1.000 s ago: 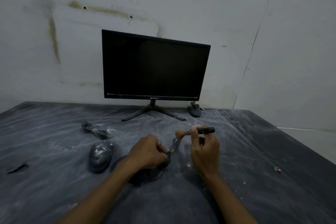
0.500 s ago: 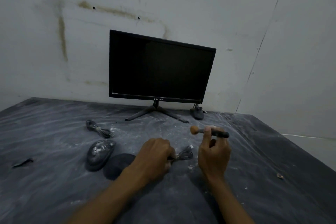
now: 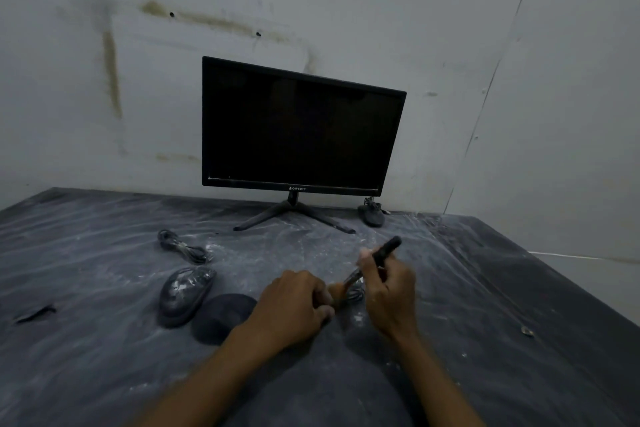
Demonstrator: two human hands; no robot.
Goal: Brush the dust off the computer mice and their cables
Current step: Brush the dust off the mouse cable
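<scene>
My left hand [image 3: 294, 302] grips a bundled mouse cable [image 3: 354, 295] low over the dusty table. My right hand [image 3: 389, 291] holds a black-handled brush [image 3: 377, 258] tilted down, its tan bristles touching the cable beside my left fingers. A dark mouse [image 3: 216, 317] lies just left of my left wrist, partly hidden by it. Another dusty mouse [image 3: 185, 295] lies further left, with its coiled cable [image 3: 181, 248] behind it. A third mouse [image 3: 371, 213] sits at the back by the monitor.
A black monitor [image 3: 301, 128] on a tripod stand [image 3: 294, 215] stands against the back wall. The table [image 3: 86, 357] is covered in dusty plastic sheet. A dark scrap [image 3: 34, 314] lies at the left and a small bit of debris [image 3: 527, 332] at the right.
My right hand swung the brush from level, head pointing left, down onto the cable held by my left hand. The cable bundle has stayed low over the table.
</scene>
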